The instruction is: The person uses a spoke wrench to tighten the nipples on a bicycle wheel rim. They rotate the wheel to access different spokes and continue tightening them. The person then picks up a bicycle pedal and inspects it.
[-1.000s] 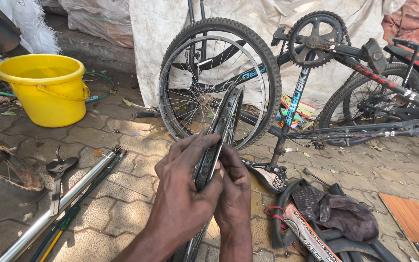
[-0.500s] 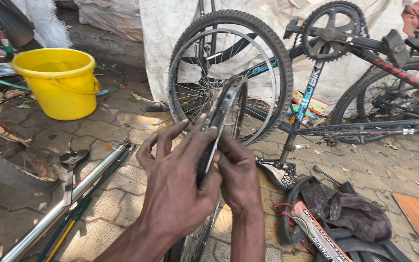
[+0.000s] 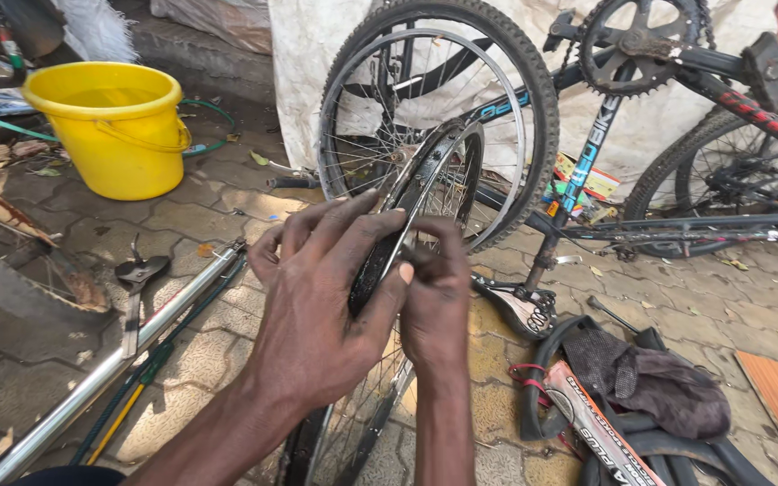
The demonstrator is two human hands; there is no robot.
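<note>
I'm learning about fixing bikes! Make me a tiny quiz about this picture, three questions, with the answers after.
1. True or false: both hands grip the same wheel rim.
2. What colour is the bucket? A red, B yellow, C blue.
3. Fill in: the upturned bicycle behind the hands stands with its ____ facing up.

Key
1. True: the left hand and right hand hold the wheel rim.
2. B: the bucket is yellow.
3. Wheels: the bicycle is upside down.

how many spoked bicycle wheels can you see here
3, possibly more hidden: the bare spoked rim under both hands, the tyred wheel behind it, and the upturned bicycle's wheel at right.
</note>
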